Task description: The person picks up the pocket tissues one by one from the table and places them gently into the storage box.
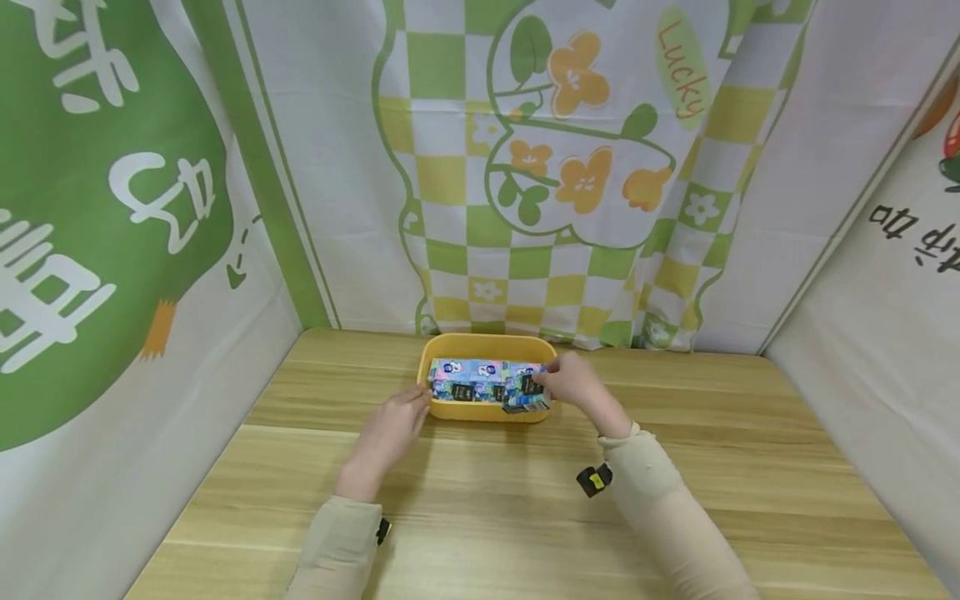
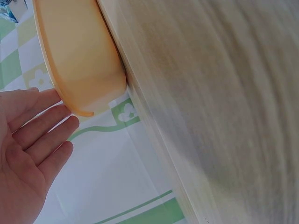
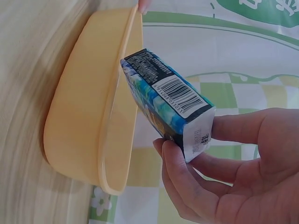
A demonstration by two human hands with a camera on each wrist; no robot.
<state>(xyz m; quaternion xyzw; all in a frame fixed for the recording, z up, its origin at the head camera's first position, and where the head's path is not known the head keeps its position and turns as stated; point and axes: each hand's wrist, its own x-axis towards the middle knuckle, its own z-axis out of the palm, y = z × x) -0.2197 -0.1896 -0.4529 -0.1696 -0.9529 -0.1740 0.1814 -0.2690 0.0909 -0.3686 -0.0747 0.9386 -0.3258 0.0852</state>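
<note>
A yellow plastic bin (image 1: 487, 412) stands at the back of the table, with several pastel and dark-blue tissue packs (image 1: 468, 372) in it. Between thumb and fingers, my right hand (image 1: 576, 381) pinches a blue-and-black tissue pack (image 3: 163, 93) by its white end. The held pack is tilted over the bin's front right part, its barcode side showing in the right wrist view. At the bin's left end, my left hand (image 2: 32, 149) has its fingers extended, with fingertips right at the rim (image 2: 77, 112).
The wooden table (image 1: 480, 508) spreads out in front of the bin. Behind it hangs a checked green-and-yellow curtain (image 1: 495, 283). Printed cloth walls (image 1: 255, 358) close in the left and right sides. Black wrist devices (image 1: 594, 480) sit at the sleeves.
</note>
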